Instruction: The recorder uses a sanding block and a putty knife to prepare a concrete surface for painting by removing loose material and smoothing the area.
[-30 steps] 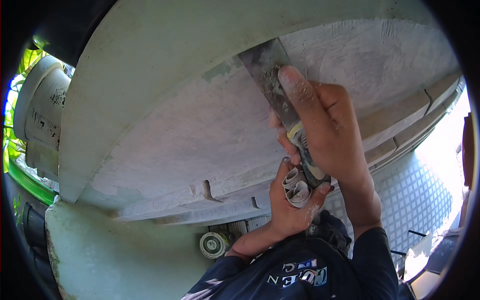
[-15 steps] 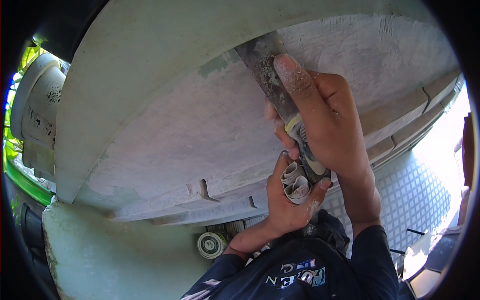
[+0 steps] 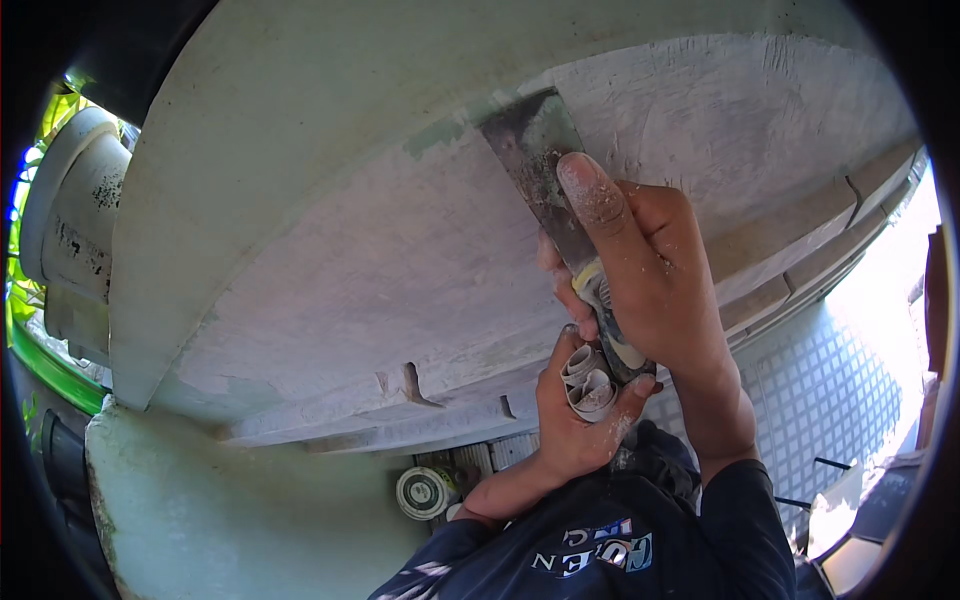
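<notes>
My right hand (image 3: 650,265) is closed round a putty knife (image 3: 535,160), its thumb pressed along the broad, stained metal blade. The blade points up and to the left, lying over a whitish, patchy coated panel (image 3: 350,270); whether its tip touches the surface I cannot tell. Just below, my left hand (image 3: 575,425) is closed round rolled pieces of grey-white sheet (image 3: 592,390), possibly sandpaper. The lower end of the knife's dark handle (image 3: 625,350) comes down beside these rolls, close to the left thumb. Pale dust coats the fingers of both hands.
A pale green curved border (image 3: 270,130) arches over the panel. Notched ledges (image 3: 410,385) run along its lower side. Down left are a green wall (image 3: 250,510) and a round lidded tin (image 3: 422,492). Tiled floor (image 3: 830,380) lies to the right, a rounded post (image 3: 80,200) far left.
My right hand and the putty knife have come down a little toward me, and the blade tip has drawn back from the green border. My left hand has shifted only slightly.
</notes>
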`<state>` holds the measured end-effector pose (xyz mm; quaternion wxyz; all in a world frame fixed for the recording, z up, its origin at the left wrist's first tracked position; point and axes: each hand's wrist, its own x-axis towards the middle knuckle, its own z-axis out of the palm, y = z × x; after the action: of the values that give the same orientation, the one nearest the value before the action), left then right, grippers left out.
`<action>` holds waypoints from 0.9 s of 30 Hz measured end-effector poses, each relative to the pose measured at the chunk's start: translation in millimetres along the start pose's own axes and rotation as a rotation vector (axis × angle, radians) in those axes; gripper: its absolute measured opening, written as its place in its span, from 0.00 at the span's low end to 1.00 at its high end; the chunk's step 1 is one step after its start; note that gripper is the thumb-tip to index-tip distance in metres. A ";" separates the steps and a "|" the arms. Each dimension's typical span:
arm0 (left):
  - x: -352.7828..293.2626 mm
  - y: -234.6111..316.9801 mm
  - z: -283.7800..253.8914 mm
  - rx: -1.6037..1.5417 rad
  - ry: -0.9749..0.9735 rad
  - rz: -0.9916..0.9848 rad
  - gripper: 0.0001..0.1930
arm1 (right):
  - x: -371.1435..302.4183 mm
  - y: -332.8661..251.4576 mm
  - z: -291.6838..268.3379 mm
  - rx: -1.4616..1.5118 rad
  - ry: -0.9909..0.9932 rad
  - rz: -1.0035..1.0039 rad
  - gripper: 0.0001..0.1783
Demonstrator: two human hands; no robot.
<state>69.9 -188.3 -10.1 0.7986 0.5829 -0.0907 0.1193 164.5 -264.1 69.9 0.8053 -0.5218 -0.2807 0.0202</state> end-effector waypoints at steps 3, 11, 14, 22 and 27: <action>6.5 -0.6 -6.8 0.049 -0.028 0.014 0.21 | 7.0 -12.0 0.5 -0.011 -0.033 -0.006 0.29; 0.7 -1.7 -1.8 -0.038 0.026 -0.008 0.21 | 2.6 -4.5 0.7 -0.016 -0.011 -0.003 0.29; 7.8 1.2 -6.3 -0.001 -0.043 0.003 0.22 | 11.7 -14.3 2.0 -0.023 -0.017 -0.005 0.29; 1.5 -1.0 -2.1 0.061 0.026 0.006 0.20 | 3.9 -3.0 -2.8 -0.030 -0.036 -0.003 0.28; 5.2 3.9 -6.6 0.040 0.016 -0.020 0.20 | 10.2 -9.2 2.9 -0.006 -0.017 0.005 0.28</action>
<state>73.7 -180.4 -7.1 0.7887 0.5986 -0.0760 0.1180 169.4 -262.5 83.0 0.8013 -0.5246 -0.2864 0.0258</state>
